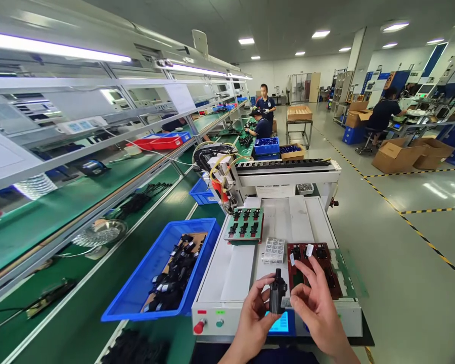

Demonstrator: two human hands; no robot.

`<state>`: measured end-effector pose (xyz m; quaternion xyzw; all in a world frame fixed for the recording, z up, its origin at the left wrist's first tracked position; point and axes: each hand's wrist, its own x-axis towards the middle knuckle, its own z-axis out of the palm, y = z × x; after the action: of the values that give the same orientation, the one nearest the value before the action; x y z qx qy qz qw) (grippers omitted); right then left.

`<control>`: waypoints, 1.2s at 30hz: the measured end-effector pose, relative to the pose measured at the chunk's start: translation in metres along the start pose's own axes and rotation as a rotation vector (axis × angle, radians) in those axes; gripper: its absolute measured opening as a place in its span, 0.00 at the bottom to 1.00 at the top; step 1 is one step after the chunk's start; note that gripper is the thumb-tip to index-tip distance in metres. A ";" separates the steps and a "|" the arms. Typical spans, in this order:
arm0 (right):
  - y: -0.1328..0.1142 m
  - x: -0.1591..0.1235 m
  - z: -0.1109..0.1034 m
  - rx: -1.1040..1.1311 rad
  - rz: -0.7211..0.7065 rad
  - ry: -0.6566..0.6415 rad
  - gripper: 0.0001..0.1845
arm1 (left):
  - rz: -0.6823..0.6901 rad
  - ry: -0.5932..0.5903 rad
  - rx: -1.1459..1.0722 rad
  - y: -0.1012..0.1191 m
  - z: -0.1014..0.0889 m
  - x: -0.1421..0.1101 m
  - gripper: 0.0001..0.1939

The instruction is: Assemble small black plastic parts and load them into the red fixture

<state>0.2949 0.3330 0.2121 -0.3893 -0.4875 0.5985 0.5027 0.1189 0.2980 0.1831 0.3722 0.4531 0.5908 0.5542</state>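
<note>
My left hand (255,316) grips a small black ribbed plastic part (277,293) with a short stub on top, held upright. At its lower right side, the thumb and index finger of my right hand (318,313) press on a small silver label (286,302). Two more pale labels, one of them a white label (310,250), cling to the tips of my right hand's raised fingers. Behind the hands lies a sheet of printed labels (273,251). A dark red fixture (335,273) with black parts in it is just beyond my right hand.
A green fixture (243,226) with several black parts sits on the white machine bed (276,217), under the gantry (288,174). Left of it stands a blue bin (208,253) of black parts. A red button (199,327) is on the front panel. Co-workers are farther back.
</note>
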 end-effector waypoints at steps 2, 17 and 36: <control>-0.003 -0.003 0.003 -0.039 0.058 -0.074 0.44 | -0.011 0.000 0.003 0.002 0.001 0.000 0.28; -0.001 -0.004 0.013 -0.214 0.058 -0.070 0.47 | 0.002 0.052 0.038 -0.001 -0.001 -0.003 0.29; 0.004 -0.019 0.027 -0.470 -0.094 0.087 0.41 | 0.018 0.083 -0.046 -0.005 0.006 -0.006 0.29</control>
<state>0.2720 0.3089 0.2140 -0.4978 -0.6087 0.4274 0.4461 0.1263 0.2924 0.1809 0.3385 0.4585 0.6209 0.5382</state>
